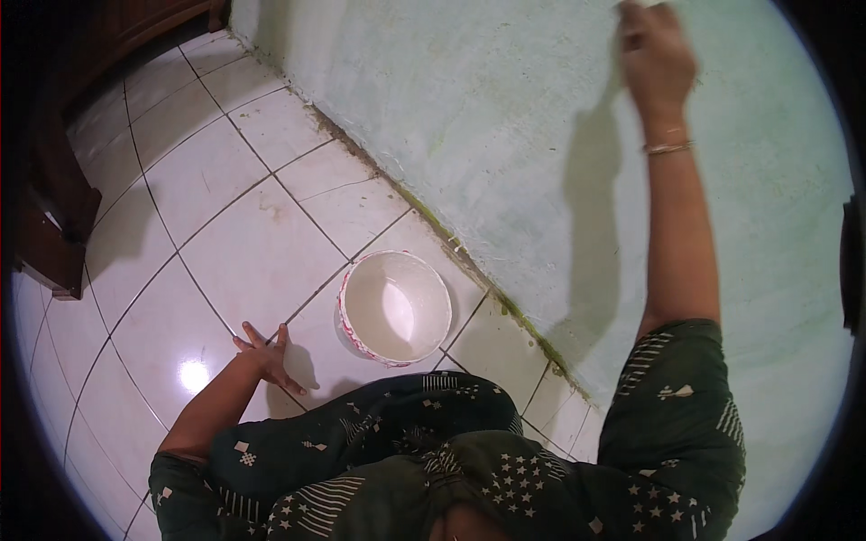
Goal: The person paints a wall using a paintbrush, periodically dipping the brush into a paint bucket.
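My right hand (660,63) is raised against the pale green wall (451,99) at the top right. Its fingers are closed, and a small whitish bit shows at their tips by the picture's edge, too little to name. A bracelet (667,147) circles that wrist. Down on the white tiled floor (262,212), my left hand (266,358) rests with its fingers spread and holds nothing. To its right stands a round white bucket (350,311) with red marks on its outside; a bright patch shows inside, and I cannot tell whether it is liquid or bare bottom.
Where wall and floor meet, a dirty, greenish edge (433,216) runs diagonally. Dark wooden furniture (63,212) stands at the left, with more dark wood (135,32) at the upper left. A dark object (850,266) is at the far right rim.
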Demonstrator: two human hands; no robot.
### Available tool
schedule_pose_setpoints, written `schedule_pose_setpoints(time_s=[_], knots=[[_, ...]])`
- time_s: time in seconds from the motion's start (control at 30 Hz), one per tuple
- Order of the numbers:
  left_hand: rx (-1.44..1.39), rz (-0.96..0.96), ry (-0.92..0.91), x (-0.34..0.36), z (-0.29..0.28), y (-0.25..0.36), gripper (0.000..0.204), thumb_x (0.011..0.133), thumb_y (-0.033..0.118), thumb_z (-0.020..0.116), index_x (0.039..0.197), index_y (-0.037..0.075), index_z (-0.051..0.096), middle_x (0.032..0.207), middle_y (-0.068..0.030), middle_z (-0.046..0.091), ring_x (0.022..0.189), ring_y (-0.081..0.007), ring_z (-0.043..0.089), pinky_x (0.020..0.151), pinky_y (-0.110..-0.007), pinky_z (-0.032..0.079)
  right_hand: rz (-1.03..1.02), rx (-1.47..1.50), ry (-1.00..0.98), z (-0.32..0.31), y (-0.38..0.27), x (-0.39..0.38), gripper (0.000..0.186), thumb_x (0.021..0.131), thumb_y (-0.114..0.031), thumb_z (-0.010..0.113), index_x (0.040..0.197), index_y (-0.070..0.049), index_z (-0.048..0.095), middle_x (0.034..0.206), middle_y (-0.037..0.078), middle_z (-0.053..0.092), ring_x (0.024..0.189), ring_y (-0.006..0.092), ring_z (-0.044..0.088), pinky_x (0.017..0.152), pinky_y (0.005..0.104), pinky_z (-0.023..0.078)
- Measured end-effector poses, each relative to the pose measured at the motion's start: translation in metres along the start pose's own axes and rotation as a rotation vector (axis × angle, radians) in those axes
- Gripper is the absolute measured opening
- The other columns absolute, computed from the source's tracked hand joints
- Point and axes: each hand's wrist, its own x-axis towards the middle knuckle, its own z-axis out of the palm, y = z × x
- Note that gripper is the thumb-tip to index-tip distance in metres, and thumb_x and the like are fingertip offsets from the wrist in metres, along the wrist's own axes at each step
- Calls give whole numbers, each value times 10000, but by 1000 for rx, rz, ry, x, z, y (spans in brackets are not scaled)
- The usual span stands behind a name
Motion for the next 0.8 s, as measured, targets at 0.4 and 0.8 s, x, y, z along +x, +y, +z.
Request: schedule_pose_setpoints(time_s=[0.4, 0.8], knots=[[-85, 70, 80, -11, 0, -6, 1431, 481, 783, 709, 1487, 138, -78, 1352, -480, -199, 1251, -650, -179, 1051, -666, 42, 229, 670, -994, 5, -207, -298, 84, 811, -107, 535, 825, -46, 592, 878, 165, 552, 750, 348, 612, 662, 442, 509], [-841, 305, 372, 25, -43, 9, 831, 835, 540, 586, 1374, -44, 345, 1375, -261, 394, 1256, -458, 381, 989, -537, 376, 764, 686, -493, -133, -59, -274, 106, 801, -32, 637, 903, -48, 612, 791, 125, 519, 676, 311, 571, 591, 394, 467]])
